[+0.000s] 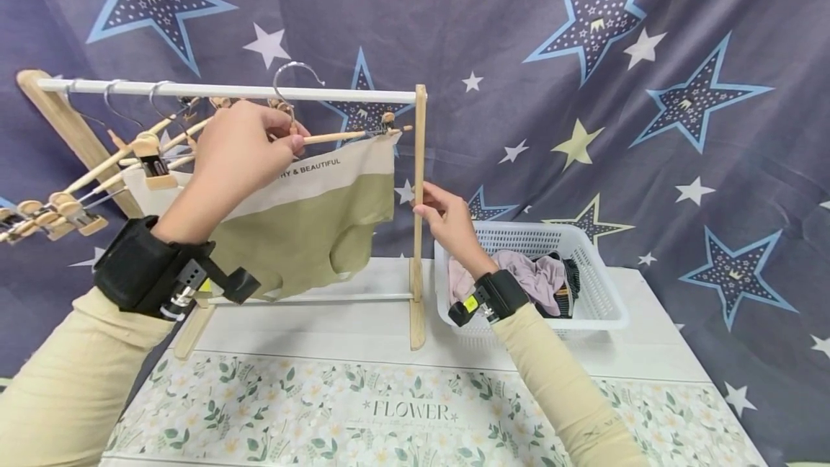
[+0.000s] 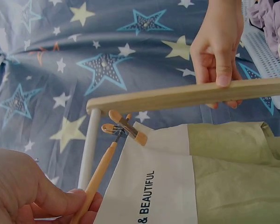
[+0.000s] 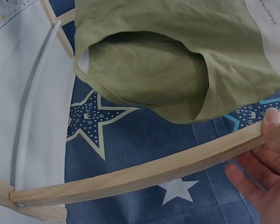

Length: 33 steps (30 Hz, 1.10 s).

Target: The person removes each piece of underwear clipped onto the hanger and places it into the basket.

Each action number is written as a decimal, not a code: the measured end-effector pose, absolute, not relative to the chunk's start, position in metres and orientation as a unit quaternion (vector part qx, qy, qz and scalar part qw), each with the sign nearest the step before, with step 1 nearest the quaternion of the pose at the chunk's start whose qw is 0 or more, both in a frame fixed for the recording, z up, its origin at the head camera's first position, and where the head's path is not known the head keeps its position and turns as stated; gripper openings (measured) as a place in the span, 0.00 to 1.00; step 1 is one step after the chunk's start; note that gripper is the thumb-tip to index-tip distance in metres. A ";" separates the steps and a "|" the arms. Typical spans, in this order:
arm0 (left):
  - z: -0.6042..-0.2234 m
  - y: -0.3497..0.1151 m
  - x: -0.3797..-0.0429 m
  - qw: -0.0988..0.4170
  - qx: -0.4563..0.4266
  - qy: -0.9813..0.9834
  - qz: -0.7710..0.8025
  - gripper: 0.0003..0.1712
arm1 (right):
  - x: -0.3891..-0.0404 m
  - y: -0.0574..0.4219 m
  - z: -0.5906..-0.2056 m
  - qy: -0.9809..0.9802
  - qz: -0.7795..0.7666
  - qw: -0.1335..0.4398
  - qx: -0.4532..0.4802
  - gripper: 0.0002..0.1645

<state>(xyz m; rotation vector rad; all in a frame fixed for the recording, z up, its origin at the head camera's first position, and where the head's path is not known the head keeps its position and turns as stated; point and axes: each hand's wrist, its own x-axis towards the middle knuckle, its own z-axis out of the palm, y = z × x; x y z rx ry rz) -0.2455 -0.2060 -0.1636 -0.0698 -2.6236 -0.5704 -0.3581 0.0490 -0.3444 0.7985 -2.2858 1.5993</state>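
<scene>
My left hand (image 1: 243,141) pinches a wooden clip hanger (image 1: 333,138) near its middle, just below the metal hook (image 1: 295,65). The hook rises above the white rail (image 1: 369,96) of a small clothes rack; I cannot tell whether it bears on it. From the hanger's clip (image 2: 130,130) hangs a pair of olive-green underpants (image 1: 305,236) with a white printed waistband. One leg opening (image 3: 144,70) shows in the right wrist view. My right hand (image 1: 454,225) grips the rack's right wooden post (image 1: 420,143), thumb on the near side and fingers behind.
More wooden clip hangers (image 1: 97,173) hang at the rail's left end, jutting toward me. Right of the rack, a white plastic basket (image 1: 612,301) holds crumpled clothes (image 1: 534,276). A star-patterned cloth (image 1: 519,56) covers the wall behind. A flower-printed cover (image 1: 311,409) lies on the table.
</scene>
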 end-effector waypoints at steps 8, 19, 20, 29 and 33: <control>-0.171 -0.204 -0.226 0.228 -0.035 -0.950 -0.209 0.11 | -0.359 0.051 -0.343 -0.789 0.541 0.110 0.269 0.24; -0.180 -0.200 -0.208 0.235 -0.054 -0.944 -0.226 0.09 | -0.363 0.054 -0.340 -0.790 0.532 0.103 0.286 0.22; -0.181 -0.199 -0.207 0.235 -0.057 -0.943 -0.228 0.10 | -0.363 0.055 -0.340 -0.790 0.532 0.101 0.286 0.22; -0.194 -0.188 -0.205 0.214 -0.075 -0.942 -0.248 0.09 | -0.363 0.061 -0.334 -0.794 0.517 0.084 0.310 0.22; -0.202 -0.182 -0.206 0.195 -0.079 -0.944 -0.255 0.09 | -0.361 0.070 -0.327 -0.802 0.513 0.076 0.295 0.21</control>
